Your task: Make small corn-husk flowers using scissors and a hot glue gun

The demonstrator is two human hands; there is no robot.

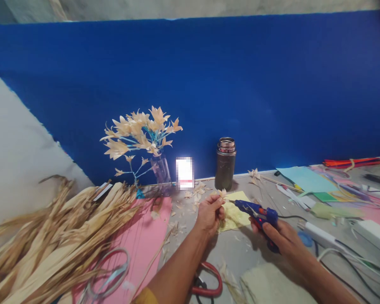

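Between the fingertips of my left hand (209,214) is a small cream husk flower (222,193), its petals pointing up. My right hand (280,236) grips a blue glue gun (258,212) with a small red light on its body. The gun's nozzle points left, close to the base of the flower; I cannot tell whether it touches. Under both lies a yellow paper sheet (240,219). Below my left wrist are red-handled scissors (218,280), partly hidden by the forearm.
Dried corn husks (66,240) and pink paper (156,228) cover the left side. A clear vase (161,171) holds finished husk flowers (142,128). A dark open flask (225,164) stands at the back. A power strip (323,236), cords and coloured papers (307,179) lie right.
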